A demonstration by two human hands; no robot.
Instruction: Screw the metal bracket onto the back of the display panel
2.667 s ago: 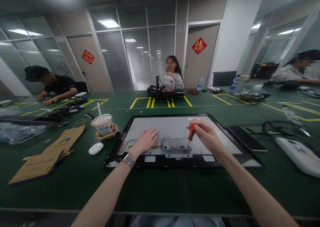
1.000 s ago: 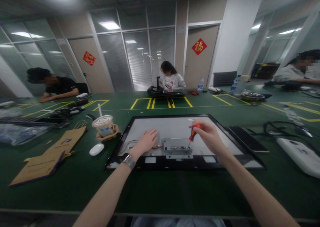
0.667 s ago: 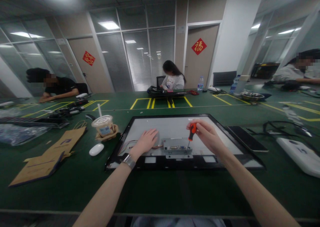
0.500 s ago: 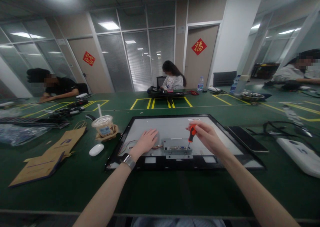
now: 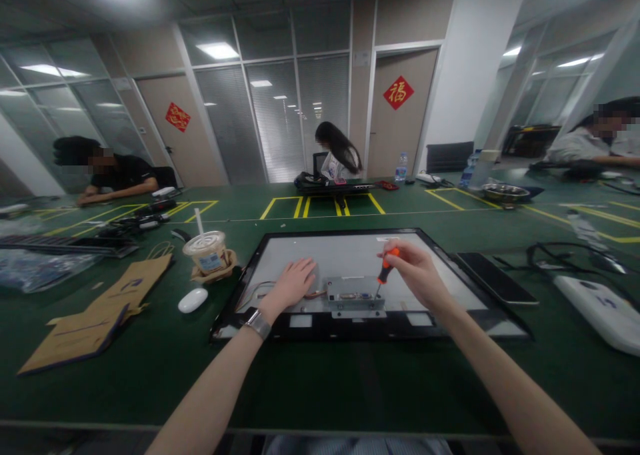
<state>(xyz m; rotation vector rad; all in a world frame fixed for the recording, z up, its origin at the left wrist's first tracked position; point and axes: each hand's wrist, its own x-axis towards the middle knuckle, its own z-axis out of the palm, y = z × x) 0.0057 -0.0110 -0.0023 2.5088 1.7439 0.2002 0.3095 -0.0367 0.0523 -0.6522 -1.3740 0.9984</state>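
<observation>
One orange screwdriver [image 5: 385, 267] leans, tip down, at a metal bracket [image 5: 353, 284] on a panel [image 5: 325, 252] lying on the green table [image 5: 320, 388], pinched in the right hand [image 5: 414, 268], seemingly for fine control. The left hand [image 5: 293, 283] lies flat, fingers extended and grasping nothing, probably to steady the panel.

Bare forearms [image 5: 213, 378], dark-faced watch [image 5: 249, 317] with silver band [image 5: 261, 324] on left wrist [image 5: 268, 308], blue-grey striped cloth [image 5: 357, 445] at the lap

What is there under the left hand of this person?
The left hand appears to rest on the grey panel; thin wires show beside it. Whatever lies directly beneath the palm is covered and cannot be seen.
</observation>
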